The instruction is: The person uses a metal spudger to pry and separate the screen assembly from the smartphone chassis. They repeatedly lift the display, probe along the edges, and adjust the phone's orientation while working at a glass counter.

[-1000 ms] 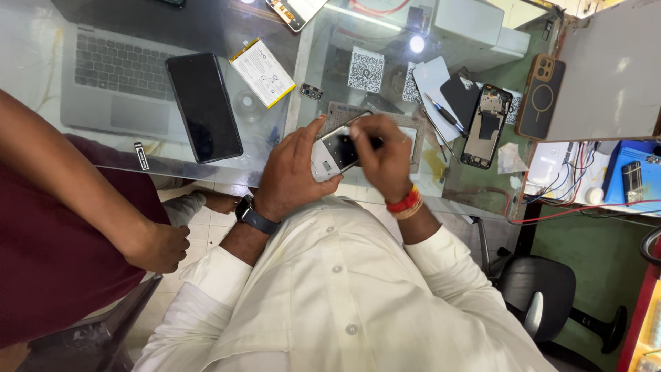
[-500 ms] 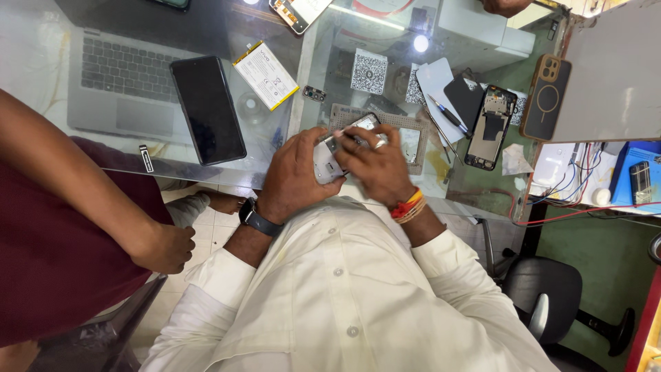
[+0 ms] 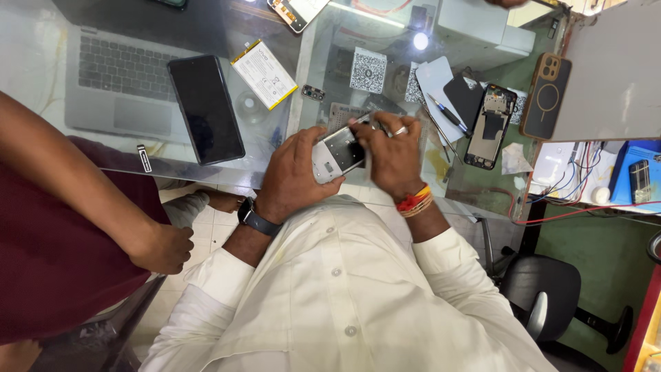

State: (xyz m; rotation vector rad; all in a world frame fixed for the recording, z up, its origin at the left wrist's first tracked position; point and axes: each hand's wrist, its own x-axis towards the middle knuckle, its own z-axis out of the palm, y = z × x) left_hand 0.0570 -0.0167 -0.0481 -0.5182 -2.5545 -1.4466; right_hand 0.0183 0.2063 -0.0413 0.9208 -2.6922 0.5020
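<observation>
I see my left hand [image 3: 292,172] gripping the opened silver phone [image 3: 336,153] just right of the black phone [image 3: 206,108]; my right hand [image 3: 391,158] pinches its top edge, seemingly prying. Next needs steady, gentle leverage.

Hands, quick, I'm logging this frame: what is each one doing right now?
Left hand: closed around the opened phone, holding it.
Right hand: fingers curled on the phone's upper edge, gripping it too.

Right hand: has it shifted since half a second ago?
Yes. The right hand has slid rightward, away from the black phone lying flat on the glass, uncovering the opened phone in the left hand.
</observation>
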